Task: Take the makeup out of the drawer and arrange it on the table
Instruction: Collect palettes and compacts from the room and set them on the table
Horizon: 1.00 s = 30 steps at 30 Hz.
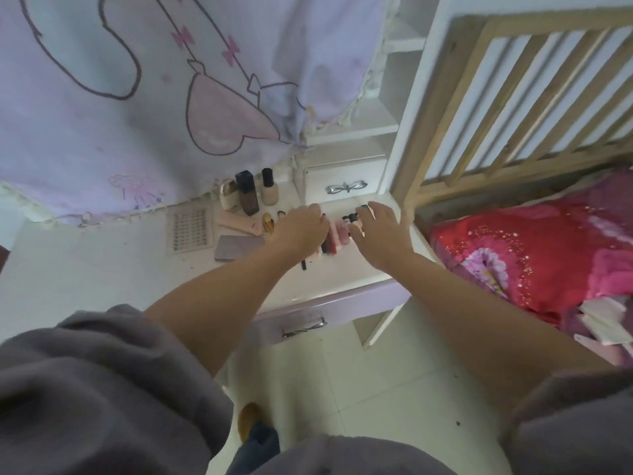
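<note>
Both hands work a tight row of lipsticks (pixel 331 238) lying between them on the table (pixel 102 269): the left hand (pixel 298 231) curls over the row, grip unclear, while the right hand (pixel 375 231) hovers loosely spread, so a careless nudge risks scattering the tubes toward the edge.

Hands (pixel 337 231) cover row of makeup sticks (pixel 334 240) (fingertips unseen); grasp unclear; motion-blurred.

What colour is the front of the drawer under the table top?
Pale purple drawer front, with a silver handle; the head view shows it.
</note>
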{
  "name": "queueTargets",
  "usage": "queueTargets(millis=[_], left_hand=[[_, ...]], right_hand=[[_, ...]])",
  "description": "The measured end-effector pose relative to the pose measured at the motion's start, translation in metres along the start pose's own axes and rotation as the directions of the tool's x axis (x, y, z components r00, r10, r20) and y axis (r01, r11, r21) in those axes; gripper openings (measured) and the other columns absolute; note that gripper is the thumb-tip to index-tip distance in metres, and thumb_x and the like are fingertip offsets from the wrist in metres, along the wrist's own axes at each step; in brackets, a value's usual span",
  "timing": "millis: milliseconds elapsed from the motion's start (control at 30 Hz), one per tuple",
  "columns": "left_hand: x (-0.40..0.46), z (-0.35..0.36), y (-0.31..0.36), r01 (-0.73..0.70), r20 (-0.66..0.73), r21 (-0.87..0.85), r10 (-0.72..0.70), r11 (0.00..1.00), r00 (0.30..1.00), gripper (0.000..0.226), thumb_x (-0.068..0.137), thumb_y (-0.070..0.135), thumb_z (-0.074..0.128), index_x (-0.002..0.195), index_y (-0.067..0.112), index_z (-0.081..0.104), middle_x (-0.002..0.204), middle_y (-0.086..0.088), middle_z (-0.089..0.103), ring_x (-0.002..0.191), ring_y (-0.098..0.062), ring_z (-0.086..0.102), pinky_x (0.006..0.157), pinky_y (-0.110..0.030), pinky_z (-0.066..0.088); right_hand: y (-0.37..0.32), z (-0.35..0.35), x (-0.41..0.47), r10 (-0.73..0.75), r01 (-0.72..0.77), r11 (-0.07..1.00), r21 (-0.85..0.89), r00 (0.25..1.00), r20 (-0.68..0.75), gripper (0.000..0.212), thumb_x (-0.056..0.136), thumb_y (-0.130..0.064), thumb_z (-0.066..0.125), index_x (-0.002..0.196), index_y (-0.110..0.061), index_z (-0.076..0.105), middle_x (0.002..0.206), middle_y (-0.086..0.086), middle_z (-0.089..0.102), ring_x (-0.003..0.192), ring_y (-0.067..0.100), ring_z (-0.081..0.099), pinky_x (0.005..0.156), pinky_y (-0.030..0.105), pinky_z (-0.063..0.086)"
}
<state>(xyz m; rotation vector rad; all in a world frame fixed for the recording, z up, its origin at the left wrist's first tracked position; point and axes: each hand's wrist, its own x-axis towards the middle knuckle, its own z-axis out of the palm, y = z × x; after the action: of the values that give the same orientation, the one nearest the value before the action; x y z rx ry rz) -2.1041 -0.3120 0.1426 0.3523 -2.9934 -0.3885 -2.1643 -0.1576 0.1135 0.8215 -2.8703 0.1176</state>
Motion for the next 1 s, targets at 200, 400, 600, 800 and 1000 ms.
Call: queueTargets(millis=[200, 400, 600, 800, 1000], left_hand=[[0.018, 0.01, 0.011, -0.12, -0.145, 0.073, 0.13, 0.99, 0.981, 0.052, 0.095, 0.043, 0.034, 0.142, 0.019, 0.031, 0.138, -0.008, 0.045, 0.127, -0.026, 0.039, 0.108, -0.047, 0.022], [0.028, 0.011, 0.01, -0.399, -0.243, 0.114, 0.415, 0.91, 0.877, 0.058, 0.093, 0.047, 0.036, 0.143, 0.017, 0.033, 0.144, -0.009, 0.04, 0.135, -0.024, 0.034, 0.112, -0.052, 0.012], [0.027, 0.009, 0.037, -0.683, -0.127, 0.114, 0.693, 0.721, 0.71, 0.06, 0.093, 0.048, 0.033, 0.144, 0.015, 0.029, 0.142, -0.011, 0.042, 0.134, -0.027, 0.034, 0.112, -0.055, 0.014], [-0.058, 0.031, 0.108, -0.903, -0.011, -0.05, 0.904, 0.427, 0.428, 0.061, 0.093, 0.047, 0.035, 0.145, 0.016, 0.027, 0.145, -0.014, 0.036, 0.136, -0.029, 0.03, 0.111, -0.057, 0.014], [-0.21, 0.043, 0.173, -0.989, 0.074, -0.138, 0.996, 0.056, 0.046, 0.063, 0.093, 0.051, 0.022, 0.147, 0.018, 0.02, 0.149, -0.011, 0.03, 0.139, -0.026, 0.023, 0.112, -0.058, 0.009]], right_hand=[[0.022, -0.031, -0.012, 0.118, -0.126, 0.988, -0.094, 0.989, -0.084, 0.065, 0.095, -0.056, 0.018, 0.15, -0.022, 0.012, 0.159, 0.006, 0.008, 0.146, 0.021, 0.002, 0.113, 0.056, -0.004], [0.018, -0.035, -0.041, 0.34, -0.352, 0.927, -0.133, 0.935, -0.105, 0.07, 0.09, -0.059, 0.009, 0.15, -0.023, 0.01, 0.159, 0.005, 0.008, 0.146, 0.02, 0.0, 0.112, 0.058, -0.008], [-0.002, -0.033, -0.105, 0.641, -0.653, 0.75, -0.103, 0.756, -0.13, 0.068, 0.091, -0.058, 0.017, 0.15, -0.025, 0.011, 0.159, 0.004, 0.006, 0.147, 0.021, 0.0, 0.113, 0.06, -0.006], [-0.027, -0.052, -0.239, 0.867, -0.884, 0.455, -0.103, 0.467, -0.174, 0.066, 0.094, -0.055, 0.024, 0.15, -0.025, 0.01, 0.159, 0.005, 0.005, 0.147, 0.021, 0.0, 0.113, 0.059, -0.007], [-0.091, -0.076, -0.407, 0.968, -0.993, 0.099, -0.058, 0.11, -0.227, 0.066, 0.093, -0.055, 0.024, 0.151, -0.024, 0.011, 0.159, 0.005, 0.008, 0.147, 0.02, 0.001, 0.113, 0.057, -0.008]])
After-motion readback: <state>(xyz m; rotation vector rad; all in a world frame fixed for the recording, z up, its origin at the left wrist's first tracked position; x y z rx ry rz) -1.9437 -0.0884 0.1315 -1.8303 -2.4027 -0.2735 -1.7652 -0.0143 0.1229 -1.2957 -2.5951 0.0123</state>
